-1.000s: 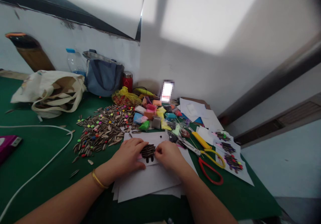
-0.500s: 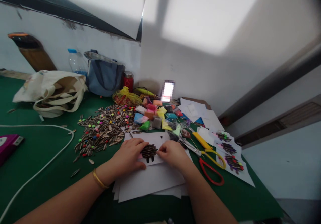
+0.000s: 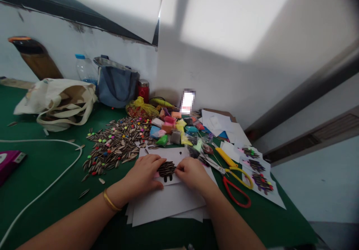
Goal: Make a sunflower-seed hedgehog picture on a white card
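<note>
A small dark figure made of sunflower seeds lies on a white paper sheet on the green table. My left hand rests on the paper at the figure's left edge, fingers curled down against it. My right hand presses at the figure's right edge with its fingertips pinched together; what they hold, if anything, is hidden. A gold bangle sits on my left wrist.
A heap of striped sunflower seeds with coloured beads lies to the left. Small clay packets sit behind the paper. Red and yellow scissors and finished seed pictures lie right. Bags, a bottle and a white cable occupy the left.
My right hand has shifted slightly along the figure's right edge. The view has moved a little; the left hand stays put.
</note>
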Motion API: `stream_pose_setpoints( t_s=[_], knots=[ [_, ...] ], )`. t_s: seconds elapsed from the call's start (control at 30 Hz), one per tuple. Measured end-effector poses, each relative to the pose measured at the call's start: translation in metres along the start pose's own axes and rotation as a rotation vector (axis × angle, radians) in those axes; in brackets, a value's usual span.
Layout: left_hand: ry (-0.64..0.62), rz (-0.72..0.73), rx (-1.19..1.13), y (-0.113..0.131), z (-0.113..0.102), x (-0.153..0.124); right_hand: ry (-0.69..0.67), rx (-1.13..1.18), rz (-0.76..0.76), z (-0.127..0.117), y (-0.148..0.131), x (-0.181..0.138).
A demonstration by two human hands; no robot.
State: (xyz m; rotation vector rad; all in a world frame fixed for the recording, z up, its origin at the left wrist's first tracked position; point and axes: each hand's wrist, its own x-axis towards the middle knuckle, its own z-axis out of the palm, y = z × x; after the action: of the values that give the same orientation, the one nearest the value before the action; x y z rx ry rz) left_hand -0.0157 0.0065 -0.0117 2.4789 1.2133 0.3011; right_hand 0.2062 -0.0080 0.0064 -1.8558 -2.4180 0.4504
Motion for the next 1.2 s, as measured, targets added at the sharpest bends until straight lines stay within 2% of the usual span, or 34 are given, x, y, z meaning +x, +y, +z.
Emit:
stream_pose_setpoints(
  t_s=[0.1,0.23,0.3,0.5,0.67,0.8,0.9,1.07,1.2],
  knots=[
    [0.006,-0.003,-0.006,0.001,-0.001,0.000,0.049,0.026,0.024,-0.003,0.010,0.001],
    [0.002,0.002,-0.017,0.000,-0.002,-0.001,0.303,-0.067,0.123,-0.004,0.025,0.002],
    [0.002,0.005,-0.017,-0.002,-0.002,-0.001,0.385,-0.142,0.118,-0.002,0.027,0.004],
    [0.009,0.005,-0.023,-0.002,-0.003,0.000,0.458,-0.287,0.045,0.015,0.019,0.019],
    [0.032,0.021,-0.033,-0.003,-0.003,0.000,0.515,-0.271,0.033,0.022,0.023,0.028],
    [0.069,0.062,-0.041,-0.005,0.001,-0.001,0.649,-0.178,0.010,0.017,0.019,0.022],
    [0.162,0.120,-0.046,-0.004,0.001,-0.001,0.708,-0.036,-0.094,0.014,0.006,0.011],
    [0.402,0.259,-0.062,0.005,-0.004,0.000,0.664,0.263,-0.360,0.015,-0.020,-0.003],
    [0.482,0.338,-0.066,0.010,-0.006,-0.001,0.622,0.425,-0.445,0.018,-0.028,-0.004]
  ],
)
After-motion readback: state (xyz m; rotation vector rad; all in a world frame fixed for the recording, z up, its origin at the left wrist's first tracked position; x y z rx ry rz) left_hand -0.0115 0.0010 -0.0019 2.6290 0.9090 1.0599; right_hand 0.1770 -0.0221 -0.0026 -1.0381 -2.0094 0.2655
